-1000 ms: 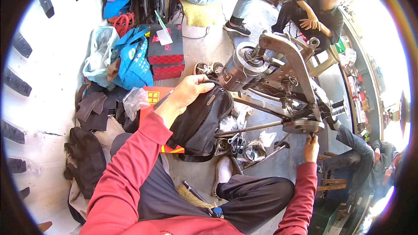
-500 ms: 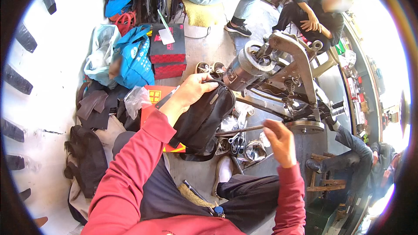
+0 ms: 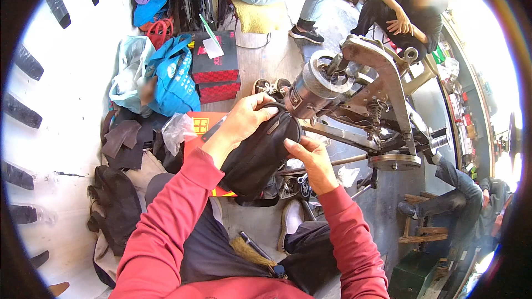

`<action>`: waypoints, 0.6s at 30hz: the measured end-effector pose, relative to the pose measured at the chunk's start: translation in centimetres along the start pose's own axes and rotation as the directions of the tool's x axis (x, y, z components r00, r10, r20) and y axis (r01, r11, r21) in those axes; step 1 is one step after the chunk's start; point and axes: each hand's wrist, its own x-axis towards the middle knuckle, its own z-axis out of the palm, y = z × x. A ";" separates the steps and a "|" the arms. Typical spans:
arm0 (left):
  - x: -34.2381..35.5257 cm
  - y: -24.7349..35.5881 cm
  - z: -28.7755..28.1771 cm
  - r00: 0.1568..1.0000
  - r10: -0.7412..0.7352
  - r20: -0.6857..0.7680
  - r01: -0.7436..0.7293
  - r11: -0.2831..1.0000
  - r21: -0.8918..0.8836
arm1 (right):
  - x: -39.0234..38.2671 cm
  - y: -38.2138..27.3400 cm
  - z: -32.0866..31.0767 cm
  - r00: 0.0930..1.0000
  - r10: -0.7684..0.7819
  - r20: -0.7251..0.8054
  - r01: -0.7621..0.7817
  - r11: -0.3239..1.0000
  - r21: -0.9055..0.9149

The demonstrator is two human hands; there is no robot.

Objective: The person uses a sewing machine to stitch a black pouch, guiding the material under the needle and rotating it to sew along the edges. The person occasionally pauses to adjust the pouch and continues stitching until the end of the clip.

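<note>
You have the black bag [image 3: 256, 160] between your hands, just left of the machine [image 3: 354, 109] and on your side of it. It is made of dark, soft-looking cloth, with a rounded upper end, a small pale tag near that end and a long seam or zip running down its face. It hangs at a slant, its upper end just beside the machine's metal drum [image 3: 310, 93]; you cannot tell from here whether they touch. A strap shows at its lower end.

Your left hand [image 3: 249, 119] pinches the bag's upper edge between thumb and fingers, close to the drum. Your right hand [image 3: 310, 161] has its thumb on the bag's right edge, with the fingers curled in to grip it; some fingertips are hidden. The machine's wheel [image 3: 394, 162] stands beyond that hand. A red sheet [image 3: 192, 145] lies left of the machine, partly behind your left forearm.
</note>
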 end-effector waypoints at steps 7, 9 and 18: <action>-1.1 1.0 -0.8 0.995 -0.008 0.095 0.019 0.993 -0.115 | 1.1 0.4 1.3 0.996 -0.087 -0.001 0.086 0.983 0.164; -1.4 1.3 -1.1 0.990 -0.005 0.144 0.024 0.991 -0.132 | 1.0 0.2 1.1 0.999 -0.036 0.001 0.035 0.989 0.142; -1.6 1.8 -2.9 0.883 -0.267 0.385 0.302 0.953 -0.033 | 1.6 -0.2 1.2 0.999 0.037 -0.023 -0.033 0.989 0.147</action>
